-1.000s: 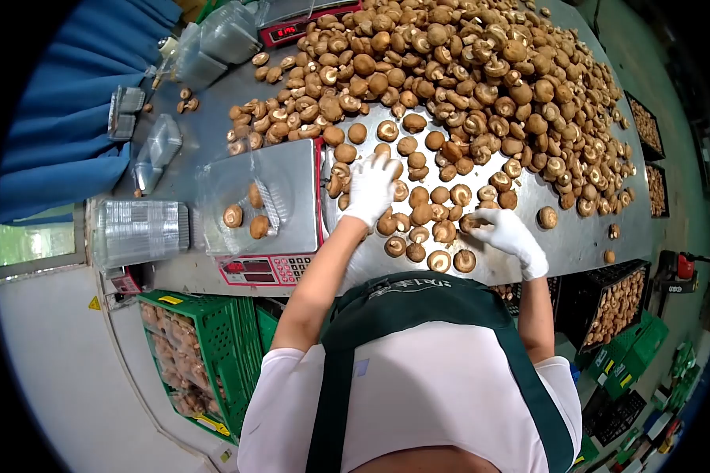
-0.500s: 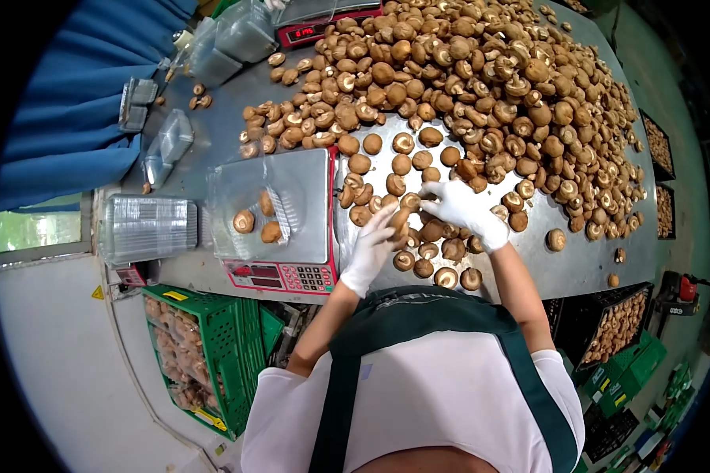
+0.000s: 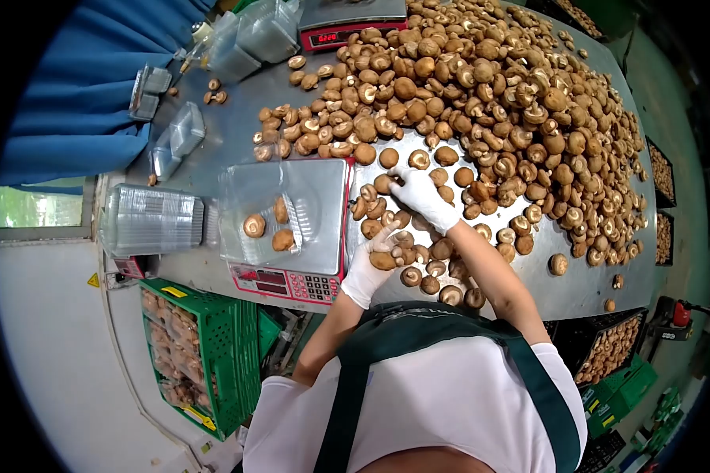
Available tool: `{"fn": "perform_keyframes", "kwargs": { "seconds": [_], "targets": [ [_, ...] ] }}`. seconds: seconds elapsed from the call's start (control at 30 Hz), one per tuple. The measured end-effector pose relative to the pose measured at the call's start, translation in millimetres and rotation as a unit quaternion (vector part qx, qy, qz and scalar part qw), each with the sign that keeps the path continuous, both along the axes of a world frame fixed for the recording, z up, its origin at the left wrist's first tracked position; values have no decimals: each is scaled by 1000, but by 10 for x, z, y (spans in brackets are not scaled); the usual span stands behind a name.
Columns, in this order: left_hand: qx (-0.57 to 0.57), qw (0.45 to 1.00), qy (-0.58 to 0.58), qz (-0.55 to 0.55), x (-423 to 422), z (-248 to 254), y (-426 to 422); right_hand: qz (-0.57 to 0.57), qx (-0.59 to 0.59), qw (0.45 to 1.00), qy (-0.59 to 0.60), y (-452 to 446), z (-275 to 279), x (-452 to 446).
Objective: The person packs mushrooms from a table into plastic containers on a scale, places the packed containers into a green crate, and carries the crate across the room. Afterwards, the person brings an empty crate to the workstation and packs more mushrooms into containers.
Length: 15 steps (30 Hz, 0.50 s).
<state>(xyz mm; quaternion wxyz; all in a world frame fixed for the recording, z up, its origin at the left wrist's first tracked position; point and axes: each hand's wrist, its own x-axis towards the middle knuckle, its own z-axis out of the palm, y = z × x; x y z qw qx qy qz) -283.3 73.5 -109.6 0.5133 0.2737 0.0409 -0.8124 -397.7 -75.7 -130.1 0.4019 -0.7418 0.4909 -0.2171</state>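
My left hand (image 3: 368, 272), in a white glove, is curled round brown mushrooms; one mushroom (image 3: 383, 261) shows against the palm. My right hand (image 3: 424, 199), gloved too, reaches further up the table with its fingertips closed on the edge of another mushroom (image 3: 383, 184). Loose mushrooms lie around both hands. To the left, a red-edged weighing scale (image 3: 323, 205) carries a clear plastic tray (image 3: 296, 225) with several mushrooms in it.
A large mushroom heap (image 3: 513, 102) covers the back and right of the metal table (image 3: 584, 288). Stacked clear trays (image 3: 154, 221) stand left of the scale. A second scale (image 3: 355, 35) is at the back. Green crates (image 3: 229, 355) and black crates (image 3: 576, 347) stand below the table edge.
My right hand has moved up and left to a mushroom further off. My left hand has drawn down slightly and turned, showing mushrooms in its grasp. The view has shifted slightly.
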Motion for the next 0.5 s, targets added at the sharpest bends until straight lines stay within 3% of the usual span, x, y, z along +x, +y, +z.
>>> {"fn": "perform_keyframes", "kwargs": {
  "seconds": [0.03,0.1,0.17,0.23,0.37,0.43,0.47,0.5],
  "targets": [
    [0,1000,2,1,12,-30,-40,-15,51,998,-21,-3,32,-30],
    [7,998,54,-21,1,-32,-135,67,-42,995,59,41,204,-79],
    [25,997,65,-24,-25,41,-196,138,-171,971,93,21,-77,-6],
    [62,997,-19,-36,-45,85,-248,179,-177,957,145,28,-105,115],
    [50,997,-52,-38,48,35,-188,159,-118,971,137,-31,116,116],
    [41,998,-14,-40,86,133,-170,110,-93,989,19,20,347,28],
    [33,998,22,-42,89,200,-157,122,58,991,15,27,531,-42],
    [34,998,24,-40,63,267,-165,180,136,974,-17,24,778,-136]
  ]
}}
